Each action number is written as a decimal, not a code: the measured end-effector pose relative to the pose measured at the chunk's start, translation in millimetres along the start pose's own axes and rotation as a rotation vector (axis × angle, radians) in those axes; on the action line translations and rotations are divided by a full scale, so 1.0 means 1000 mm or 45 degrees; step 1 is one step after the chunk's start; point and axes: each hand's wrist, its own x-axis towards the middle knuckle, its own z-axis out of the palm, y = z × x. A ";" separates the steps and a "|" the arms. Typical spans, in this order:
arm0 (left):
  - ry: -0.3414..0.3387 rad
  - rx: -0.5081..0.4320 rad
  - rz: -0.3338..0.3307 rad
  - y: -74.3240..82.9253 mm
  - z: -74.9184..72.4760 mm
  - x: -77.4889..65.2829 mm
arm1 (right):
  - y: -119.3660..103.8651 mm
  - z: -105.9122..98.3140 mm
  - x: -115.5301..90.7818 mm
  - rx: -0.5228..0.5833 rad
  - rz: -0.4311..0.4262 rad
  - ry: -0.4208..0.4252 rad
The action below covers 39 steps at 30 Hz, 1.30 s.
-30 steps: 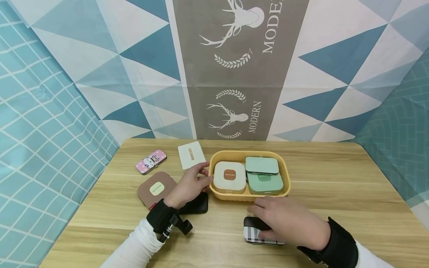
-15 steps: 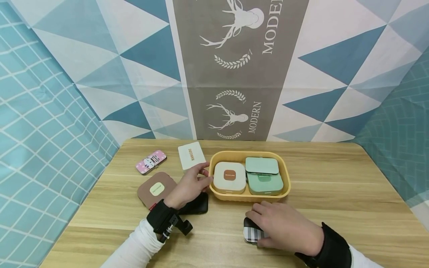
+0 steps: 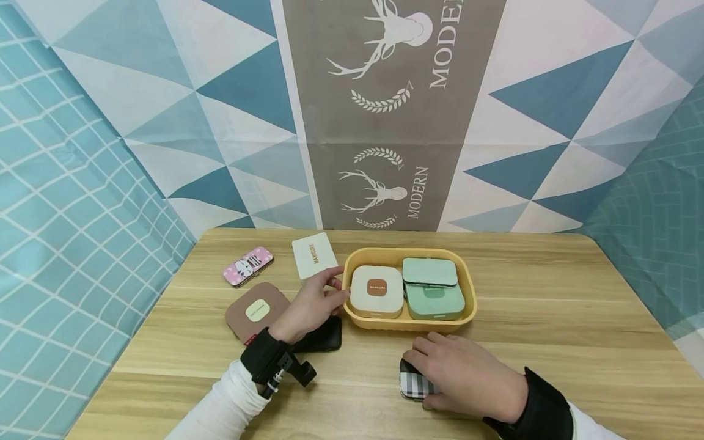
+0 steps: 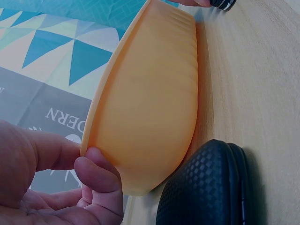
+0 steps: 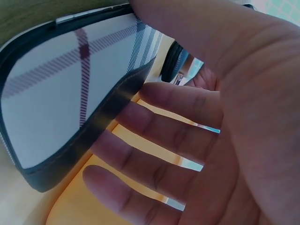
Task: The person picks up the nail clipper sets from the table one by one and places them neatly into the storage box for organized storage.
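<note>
My left hand [image 3: 337, 288] pinches the left rim of a yellow basket [image 3: 409, 251], thumb on top and fingers curled under the lip [image 4: 96, 164]. Inside the basket sit a cream square box [image 3: 376, 290] and two mint-green boxes [image 3: 430, 271], one stacked on the other. My right hand [image 3: 420, 374] lies over a black-edged plaid case [image 3: 412, 386] on the table in front of the basket. Its fingers [image 5: 173, 110] reach over the far edge and the thumb is at the near side. Most of the plaid case [image 5: 61, 93] is hidden in the head view.
A black textured case [image 3: 324, 335] lies under my left wrist, beside the basket [image 4: 150, 93]. A brown square case [image 3: 255, 310], a pink cartoon case [image 3: 247, 265] and a white flat case [image 3: 314, 254] lie at the left of the wooden table [image 3: 550, 318].
My right hand has drawn back toward me and a little left, closing over the plaid case and covering more of it. The left hand and basket have not moved.
</note>
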 end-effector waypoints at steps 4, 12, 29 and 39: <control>-0.001 -0.006 0.004 0.000 0.000 0.000 | 0.000 0.001 0.000 0.014 0.013 -0.013; 0.002 0.004 0.012 0.000 0.000 0.000 | -0.002 0.004 0.001 0.034 0.031 -0.026; -0.005 0.023 0.012 0.001 0.000 -0.001 | 0.001 0.004 0.003 0.142 -0.025 -0.037; 0.002 0.030 0.014 0.001 0.000 -0.001 | 0.000 0.002 0.003 0.181 -0.014 -0.083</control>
